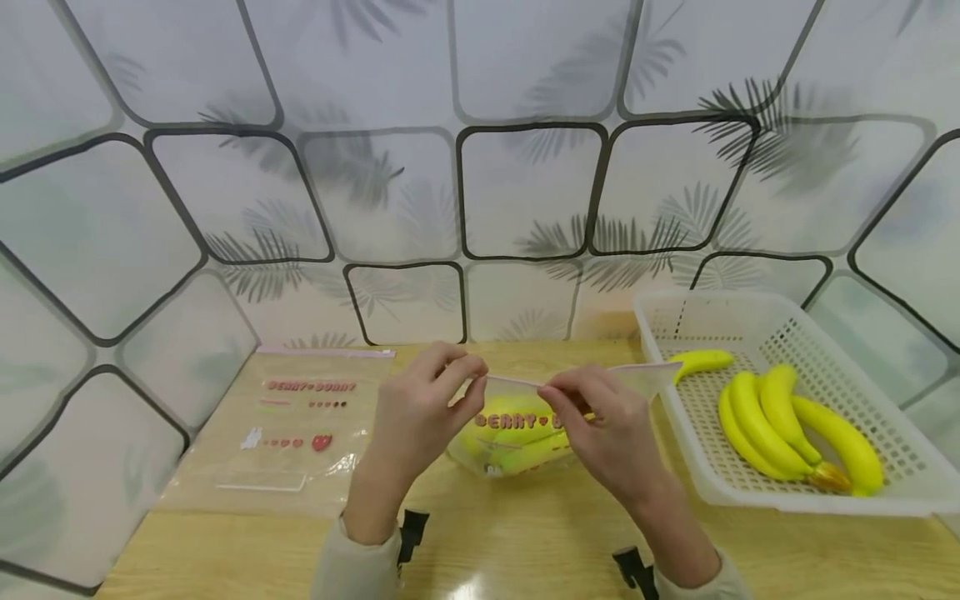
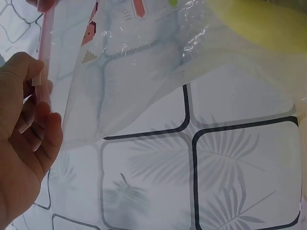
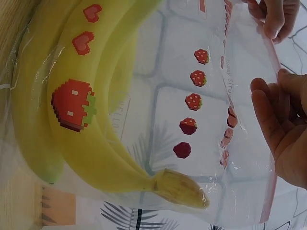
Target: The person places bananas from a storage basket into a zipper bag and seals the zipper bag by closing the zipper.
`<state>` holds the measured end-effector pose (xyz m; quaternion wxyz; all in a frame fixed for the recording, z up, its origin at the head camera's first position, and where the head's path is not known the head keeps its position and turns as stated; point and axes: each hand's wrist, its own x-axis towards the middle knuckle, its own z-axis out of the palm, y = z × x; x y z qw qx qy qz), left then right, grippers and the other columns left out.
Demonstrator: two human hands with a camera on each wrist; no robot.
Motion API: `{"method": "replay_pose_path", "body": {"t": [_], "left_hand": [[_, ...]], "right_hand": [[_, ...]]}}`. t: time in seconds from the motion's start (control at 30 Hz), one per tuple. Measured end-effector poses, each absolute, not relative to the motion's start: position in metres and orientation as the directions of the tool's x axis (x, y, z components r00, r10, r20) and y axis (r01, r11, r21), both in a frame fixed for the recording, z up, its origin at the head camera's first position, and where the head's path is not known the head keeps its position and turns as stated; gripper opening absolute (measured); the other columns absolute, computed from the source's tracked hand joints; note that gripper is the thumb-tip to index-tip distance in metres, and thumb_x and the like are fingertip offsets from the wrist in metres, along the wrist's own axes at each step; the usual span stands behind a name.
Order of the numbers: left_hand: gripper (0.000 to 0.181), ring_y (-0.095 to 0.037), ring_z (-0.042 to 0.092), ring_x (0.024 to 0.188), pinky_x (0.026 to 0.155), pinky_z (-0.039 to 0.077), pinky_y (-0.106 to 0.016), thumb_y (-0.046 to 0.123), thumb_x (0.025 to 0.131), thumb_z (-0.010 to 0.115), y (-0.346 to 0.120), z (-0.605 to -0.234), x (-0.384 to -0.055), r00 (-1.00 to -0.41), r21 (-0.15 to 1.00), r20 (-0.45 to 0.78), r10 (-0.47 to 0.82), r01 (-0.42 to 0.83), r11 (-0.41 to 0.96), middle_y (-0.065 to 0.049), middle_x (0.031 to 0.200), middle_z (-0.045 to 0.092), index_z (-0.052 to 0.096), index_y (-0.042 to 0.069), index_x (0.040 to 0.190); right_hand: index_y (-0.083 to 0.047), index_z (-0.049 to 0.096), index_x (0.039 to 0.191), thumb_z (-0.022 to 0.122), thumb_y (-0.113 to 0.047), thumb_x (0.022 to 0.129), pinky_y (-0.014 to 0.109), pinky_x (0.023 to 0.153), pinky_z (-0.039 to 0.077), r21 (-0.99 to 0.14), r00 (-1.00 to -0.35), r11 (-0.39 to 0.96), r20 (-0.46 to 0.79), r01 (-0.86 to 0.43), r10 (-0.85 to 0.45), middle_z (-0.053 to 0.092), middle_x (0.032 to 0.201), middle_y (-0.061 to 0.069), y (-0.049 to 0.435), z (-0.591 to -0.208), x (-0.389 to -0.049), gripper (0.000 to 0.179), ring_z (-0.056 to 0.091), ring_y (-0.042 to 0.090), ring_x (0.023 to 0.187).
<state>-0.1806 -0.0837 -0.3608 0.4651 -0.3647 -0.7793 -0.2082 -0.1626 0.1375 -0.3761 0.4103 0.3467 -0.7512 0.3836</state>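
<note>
A clear zip bag (image 1: 498, 471) with red lettering and strawberry prints stands on the table, with yellow bananas (image 3: 110, 165) inside it. Its pink zip strip (image 1: 517, 381) runs along the top. My left hand (image 1: 423, 408) pinches the strip near its left end, where a small pale slider (image 2: 37, 79) shows between the fingers in the left wrist view. A little further right, my right hand (image 1: 611, 437) pinches the same strip between thumb and fingers. Beyond it the strip's right end sticks out towards the basket. Part of the lettering is hidden behind the right hand.
On the left, a second printed zip bag (image 1: 225, 462) lies flat on the wooden table (image 1: 510, 542). A white perforated basket (image 1: 750, 497) at the right holds several bananas (image 1: 772, 442). Behind the table rises a patterned wall covering (image 1: 532, 192).
</note>
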Motion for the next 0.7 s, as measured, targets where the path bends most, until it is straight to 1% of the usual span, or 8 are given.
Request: {"method": "replay_pose_path", "body": {"t": [0.17,0.27,0.37,0.43,0.5,0.6,0.7], "left_hand": [[0.024,-0.015,0.06,0.07,0.052,0.05,-0.024,0.018,0.101,0.049,-0.083,-0.363,-0.178,-0.31,-0.028,0.859,0.407,0.765,0.644,-0.004,0.089,0.062,0.067,0.008,0.089],[0.022,-0.014,0.059,0.07,0.051,0.049,-0.024,0.018,0.101,0.05,-0.084,-0.365,-0.177,-0.33,-0.02,0.845,0.42,0.766,0.643,-0.004,0.091,0.061,0.066,0.008,0.091],[0.011,-0.013,0.059,0.068,0.049,0.048,-0.023,0.015,0.097,0.057,-0.087,-0.366,-0.178,-0.349,-0.007,0.839,0.417,0.76,0.65,-0.003,0.092,0.061,0.066,0.009,0.093],[0.004,-0.012,0.059,0.065,0.047,0.047,-0.023,0.012,0.094,0.063,-0.09,-0.366,-0.179,-0.357,0.001,0.839,0.411,0.756,0.654,-0.003,0.093,0.062,0.066,0.01,0.094],[0.003,-0.012,0.059,0.063,0.046,0.047,-0.024,0.01,0.092,0.066,-0.092,-0.366,-0.18,-0.36,0.007,0.842,0.402,0.753,0.659,-0.003,0.094,0.062,0.067,0.01,0.095],[0.004,-0.012,0.058,0.062,0.046,0.046,-0.024,0.011,0.094,0.064,-0.096,-0.365,-0.182,-0.366,0.019,0.844,0.392,0.751,0.66,-0.004,0.094,0.062,0.067,0.01,0.095],[0.009,-0.013,0.055,0.062,0.046,0.044,-0.025,0.014,0.097,0.059,-0.098,-0.364,-0.183,-0.361,0.022,0.849,0.386,0.753,0.657,-0.005,0.094,0.061,0.067,0.009,0.095]], "right_hand": [[-0.006,0.067,0.083,0.069,-0.027,0.094,0.014,0.057,0.051,-0.293,-0.416,0.446,0.886,-0.845,-0.206,0.061,0.075,0.001,0.137,-0.379,-0.163,0.023,0.059,0.008,0.06],[-0.008,0.065,0.081,0.069,-0.029,0.093,0.013,0.056,0.05,-0.277,-0.403,0.45,0.89,-0.849,-0.213,0.059,0.073,0.001,0.136,-0.381,-0.162,0.025,0.058,0.007,0.058],[-0.008,0.063,0.079,0.067,-0.029,0.095,0.012,0.055,0.049,-0.254,-0.383,0.463,0.9,-0.849,-0.208,0.059,0.072,0.0,0.135,-0.381,-0.162,0.026,0.057,0.006,0.058],[-0.008,0.063,0.079,0.067,-0.028,0.095,0.013,0.055,0.049,-0.256,-0.381,0.463,0.903,-0.849,-0.199,0.059,0.072,0.0,0.135,-0.38,-0.163,0.027,0.058,0.006,0.058],[-0.008,0.063,0.079,0.067,-0.028,0.095,0.012,0.056,0.049,-0.263,-0.389,0.466,0.9,-0.845,-0.197,0.059,0.072,0.0,0.135,-0.379,-0.163,0.027,0.058,0.006,0.058],[-0.007,0.064,0.079,0.069,-0.026,0.094,0.012,0.056,0.049,-0.276,-0.4,0.461,0.895,-0.843,-0.195,0.06,0.072,0.0,0.136,-0.379,-0.163,0.024,0.058,0.007,0.058],[-0.007,0.064,0.079,0.071,-0.023,0.092,0.012,0.056,0.05,-0.284,-0.404,0.452,0.894,-0.845,-0.192,0.06,0.072,0.001,0.137,-0.379,-0.163,0.022,0.059,0.008,0.057]]}}
